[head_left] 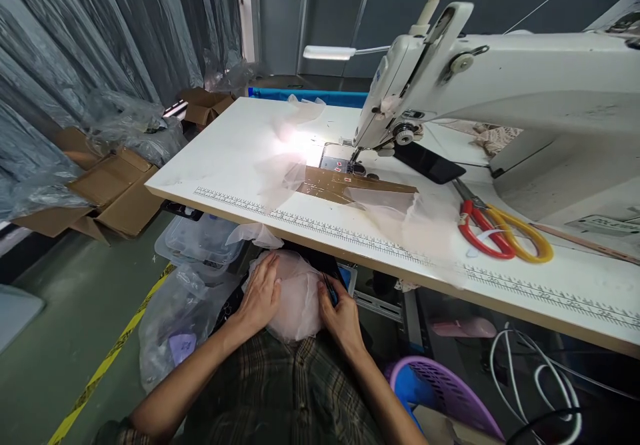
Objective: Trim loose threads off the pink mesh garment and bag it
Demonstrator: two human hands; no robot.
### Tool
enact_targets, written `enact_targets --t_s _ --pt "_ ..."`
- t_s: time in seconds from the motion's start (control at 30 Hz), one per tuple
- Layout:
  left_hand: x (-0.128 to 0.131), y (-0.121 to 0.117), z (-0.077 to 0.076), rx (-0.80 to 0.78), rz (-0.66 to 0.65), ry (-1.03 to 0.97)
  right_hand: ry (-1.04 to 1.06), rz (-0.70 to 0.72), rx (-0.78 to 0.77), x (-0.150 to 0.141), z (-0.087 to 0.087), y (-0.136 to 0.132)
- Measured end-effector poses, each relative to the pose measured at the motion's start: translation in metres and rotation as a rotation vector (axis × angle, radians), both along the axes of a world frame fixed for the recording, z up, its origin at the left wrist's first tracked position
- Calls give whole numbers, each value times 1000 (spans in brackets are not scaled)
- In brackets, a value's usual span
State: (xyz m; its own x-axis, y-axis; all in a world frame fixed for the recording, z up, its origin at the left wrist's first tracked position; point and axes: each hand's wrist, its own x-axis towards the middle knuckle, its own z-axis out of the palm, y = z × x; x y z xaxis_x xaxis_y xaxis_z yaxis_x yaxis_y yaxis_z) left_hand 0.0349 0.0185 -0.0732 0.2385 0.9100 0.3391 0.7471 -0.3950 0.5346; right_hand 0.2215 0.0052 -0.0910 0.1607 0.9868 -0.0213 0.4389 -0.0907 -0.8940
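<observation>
A bundle of sheer pale pink fabric point(295, 298) rests in my lap, below the front edge of the sewing table. My left hand point(261, 292) lies on its left side with the fingers stretched out and fairly flat. At its right edge is my right hand point(343, 315), fingers closed around a small dark tool that looks like thread snips point(330, 290). The fingertips of this hand touch the fabric; whether they also pinch it I cannot tell. More sheer fabric point(390, 215) is spread on the table to the right of the brown plate point(330, 184).
A white sewing machine point(435, 78) stands on the table point(210, 145), its lamp lit. Red-and-yellow scissors point(505, 228) and a black phone point(427, 160) lie right of the needle. Cardboard boxes point(120, 185) and a plastic bin point(200, 242) are at left, a purple basket point(445, 385) at lower right.
</observation>
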Motion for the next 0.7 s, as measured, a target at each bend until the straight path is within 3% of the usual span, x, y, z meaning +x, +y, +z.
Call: enact_targets --t_s 0.07,0.17,0.23,0.3,0.43,0.53,0.63,0.7 --pt "4 -4 2 63 -44 -8 -88 -82 15 4 0 -5" --pt "13 -11 11 142 -200 -32 -138 -233 239 5 9 -5" --pt "19 -13 11 134 -292 -11 -69 -201 346 0 14 2" --pt "22 -12 5 77 -335 51 48 -92 306 -8 13 12" --pt "19 -9 -22 -60 -314 173 228 -26 51 -25 -8 29" --pt "14 -10 -34 -105 -325 138 276 -55 -4 -31 -28 32" --pt "12 -12 -33 -79 -265 -98 313 -37 5 -31 -38 29" --pt "9 -10 -27 28 -65 -324 375 -37 -22 -29 -37 27"
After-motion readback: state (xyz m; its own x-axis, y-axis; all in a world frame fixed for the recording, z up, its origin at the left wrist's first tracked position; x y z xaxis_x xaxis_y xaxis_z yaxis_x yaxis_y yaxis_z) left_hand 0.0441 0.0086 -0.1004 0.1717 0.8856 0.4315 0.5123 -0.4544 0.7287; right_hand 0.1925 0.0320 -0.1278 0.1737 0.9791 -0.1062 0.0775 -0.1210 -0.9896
